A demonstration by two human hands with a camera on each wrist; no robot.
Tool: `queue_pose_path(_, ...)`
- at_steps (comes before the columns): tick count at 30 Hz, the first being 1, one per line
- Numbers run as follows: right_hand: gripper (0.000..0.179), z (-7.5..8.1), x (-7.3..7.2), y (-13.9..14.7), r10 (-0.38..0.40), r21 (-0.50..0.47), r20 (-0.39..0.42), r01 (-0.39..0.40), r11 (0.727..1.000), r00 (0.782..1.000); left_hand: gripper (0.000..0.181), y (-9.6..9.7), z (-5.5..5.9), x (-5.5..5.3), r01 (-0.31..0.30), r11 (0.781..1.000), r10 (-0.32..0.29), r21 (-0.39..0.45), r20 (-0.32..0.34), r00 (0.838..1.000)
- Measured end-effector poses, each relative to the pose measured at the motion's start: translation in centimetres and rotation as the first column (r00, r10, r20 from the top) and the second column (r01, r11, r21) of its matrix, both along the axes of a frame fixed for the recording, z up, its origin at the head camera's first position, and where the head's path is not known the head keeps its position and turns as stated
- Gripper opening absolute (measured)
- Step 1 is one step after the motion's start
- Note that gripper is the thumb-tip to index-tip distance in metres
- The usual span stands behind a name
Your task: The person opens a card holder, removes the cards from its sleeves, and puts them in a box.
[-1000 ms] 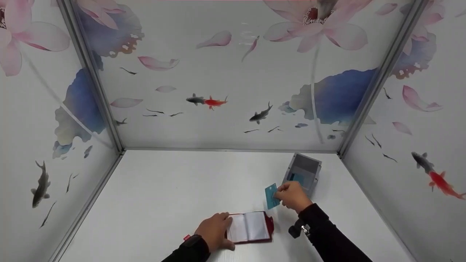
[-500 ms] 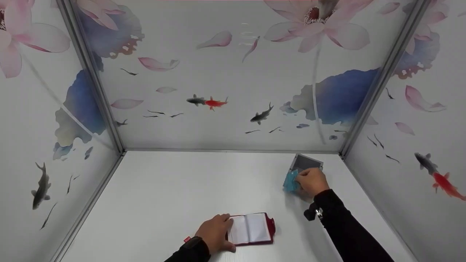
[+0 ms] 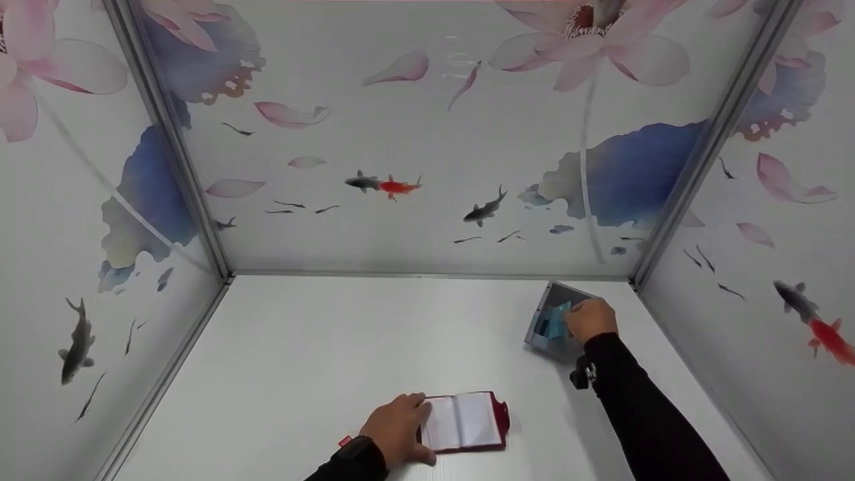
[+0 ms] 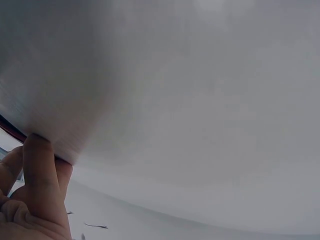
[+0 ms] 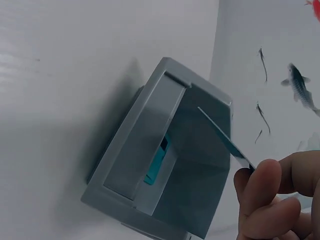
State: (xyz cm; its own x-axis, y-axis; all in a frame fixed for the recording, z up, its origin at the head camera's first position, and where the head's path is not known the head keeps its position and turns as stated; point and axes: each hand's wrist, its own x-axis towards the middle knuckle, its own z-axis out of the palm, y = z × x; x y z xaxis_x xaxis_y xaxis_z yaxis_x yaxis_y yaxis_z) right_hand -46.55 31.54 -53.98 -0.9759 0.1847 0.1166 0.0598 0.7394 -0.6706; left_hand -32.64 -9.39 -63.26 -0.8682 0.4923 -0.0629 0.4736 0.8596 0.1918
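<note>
My right hand [image 3: 590, 319] pinches a teal card [image 3: 558, 319] between thumb and fingers over the grey box [image 3: 534, 329]. In the right wrist view the card [image 5: 225, 141] is seen nearly edge-on above the box's opening. Another teal piece [image 5: 156, 164], likewise card-like, lies inside on the box floor. A small red card holder [image 3: 502, 422] lies open, its white pages facing up and its clasp tab to the right. My left hand [image 3: 397, 427] holds its left edge, thumb at the lower corner and fingers at the upper one. The left wrist view shows fingers [image 4: 39, 165] against the tabletop.
The white tabletop [image 3: 334, 341] carries both the card holder and the box, the box at the back right near the wall. Printed panels [image 3: 401, 133] with flowers and fish enclose the back and sides, joined by metal corner posts [image 3: 721, 140].
My right hand has carried the card from beside the card holder rightward and back to over the box. The left hand has stayed at the card holder's left edge.
</note>
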Motion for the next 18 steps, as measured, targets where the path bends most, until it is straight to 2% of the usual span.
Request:
queue_pose_path(6,0.021,-1.5,-1.3,0.4,-0.033,0.041,-0.084,0.036,0.999,0.996,0.093,-0.3,-0.3,-0.1,0.013,1.0,-0.013,0.014,-0.001,1.0)
queue_pose_path(11,0.05,-2.7,-2.5,0.2,-0.075,0.05,-0.082,0.08,0.996,0.994,0.091,-0.2,-0.7,-0.2,-0.001,1.0,0.001,0.019,0.017,1.0)
queue_pose_path(18,0.051,-3.4,-3.3,-0.8,-0.119,0.086,-0.09,0.127,0.988,0.989,0.094,-0.1,-0.7,-0.4,-0.016,1.0,0.015,0.024,0.018,1.0)
